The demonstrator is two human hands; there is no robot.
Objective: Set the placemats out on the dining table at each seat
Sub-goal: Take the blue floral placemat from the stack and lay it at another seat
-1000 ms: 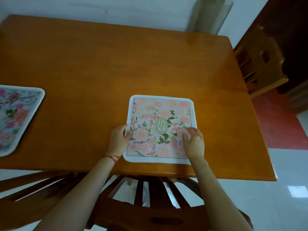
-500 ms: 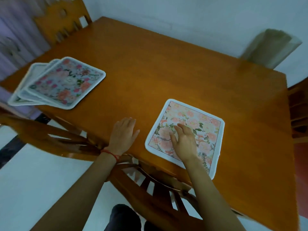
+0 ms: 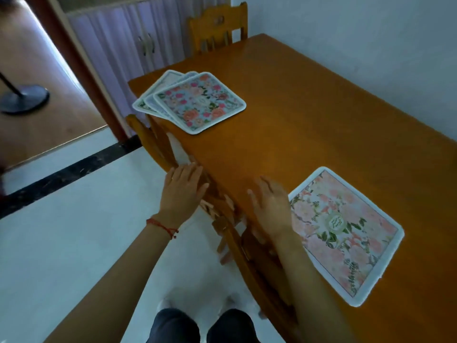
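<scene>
Your right hand (image 3: 272,209) and left hand (image 3: 184,189) are both flat and hold nothing, near the bench (image 3: 309,120) edge, and the pink placemat (image 3: 343,231) lies just beside the right one. I judge this seat is done; next you must reach far to the stack of placemats (image 3: 195,101) and take only the top one.

A pink floral pattern with white border is shown on the placemat (image 3: 346,233); the table (image 3: 309,125) is finished orange-brown.
</scene>
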